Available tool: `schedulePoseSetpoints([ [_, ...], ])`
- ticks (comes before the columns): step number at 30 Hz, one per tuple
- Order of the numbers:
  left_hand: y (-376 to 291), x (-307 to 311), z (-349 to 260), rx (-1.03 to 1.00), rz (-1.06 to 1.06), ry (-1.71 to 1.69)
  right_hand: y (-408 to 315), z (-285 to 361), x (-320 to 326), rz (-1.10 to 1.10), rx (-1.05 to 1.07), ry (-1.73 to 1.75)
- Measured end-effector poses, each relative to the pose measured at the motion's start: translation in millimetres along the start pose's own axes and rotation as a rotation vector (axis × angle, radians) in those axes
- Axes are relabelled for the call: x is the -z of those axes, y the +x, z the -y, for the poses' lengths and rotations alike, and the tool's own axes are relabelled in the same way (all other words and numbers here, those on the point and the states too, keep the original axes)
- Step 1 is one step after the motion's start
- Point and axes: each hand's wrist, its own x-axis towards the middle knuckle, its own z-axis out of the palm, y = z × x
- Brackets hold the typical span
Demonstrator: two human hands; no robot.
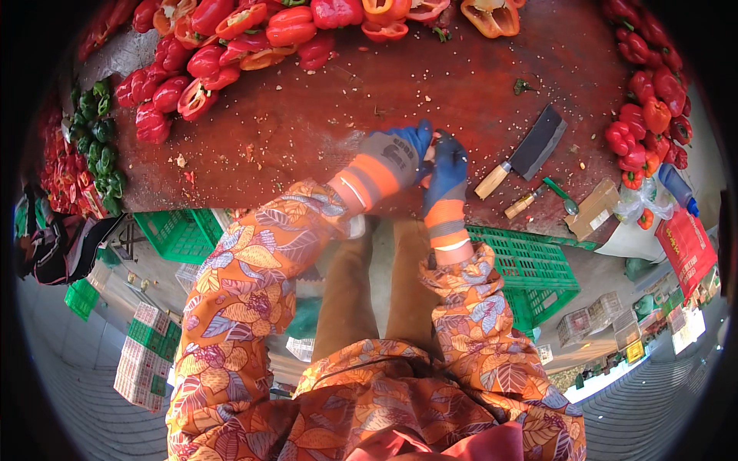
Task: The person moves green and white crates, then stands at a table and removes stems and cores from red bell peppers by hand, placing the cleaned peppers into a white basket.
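My left hand (395,154) and my right hand (448,167) meet over the front edge of a red-brown table (323,124). Both wear blue-and-grey work gloves with orange striped cuffs. Their fingers curl together around a small pinkish-red piece (429,154), mostly hidden, perhaps a bit of pepper. To the right of my right hand lies a cleaver (537,143) with a dark blade and wooden handle (492,181). Closer to the edge are a wooden-handled tool (524,201) and a green-handled peeler or spoon-like tool (561,196).
Halved and whole red bell peppers (291,26) are heaped along the far left. More red peppers (657,115) line the right side; green peppers (101,155) lie at left. Seeds dot the table. Green plastic crates (179,233) stand below its edge, with cardboard (592,208) at right.
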Motion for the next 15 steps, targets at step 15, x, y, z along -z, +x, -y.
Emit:
schedulePoseSetpoints([
  [15,-33,-142,129,0.691,-0.699,-1.423,-103,-1,244,0.307,-0.238,-0.925],
])
